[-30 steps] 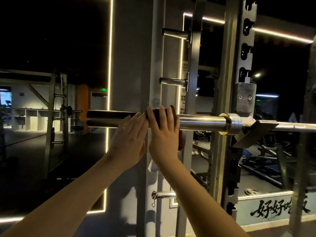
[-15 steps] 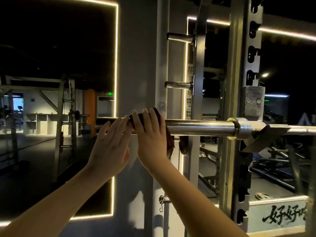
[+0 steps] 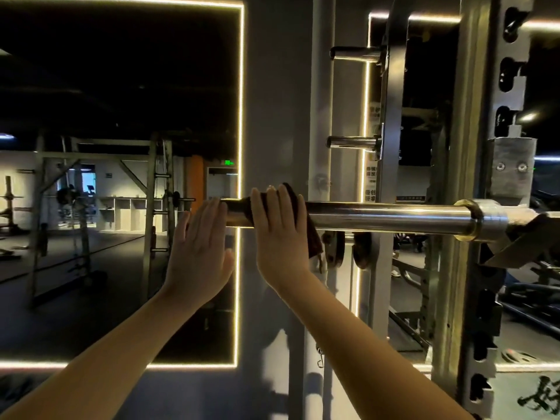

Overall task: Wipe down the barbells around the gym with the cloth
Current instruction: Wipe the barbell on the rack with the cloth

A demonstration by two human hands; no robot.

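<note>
1x barbell point(image 3: 394, 218), 1x cloth point(image 3: 313, 237), 2x hands point(image 3: 197, 253) point(image 3: 278, 234).

dark brown cloth point(image 3: 309, 234) under right hand point(image 3: 280, 234); shiny silver barbell point(image 3: 388, 218) to its right, gold-edged collar point(image 3: 474, 219).
</note>
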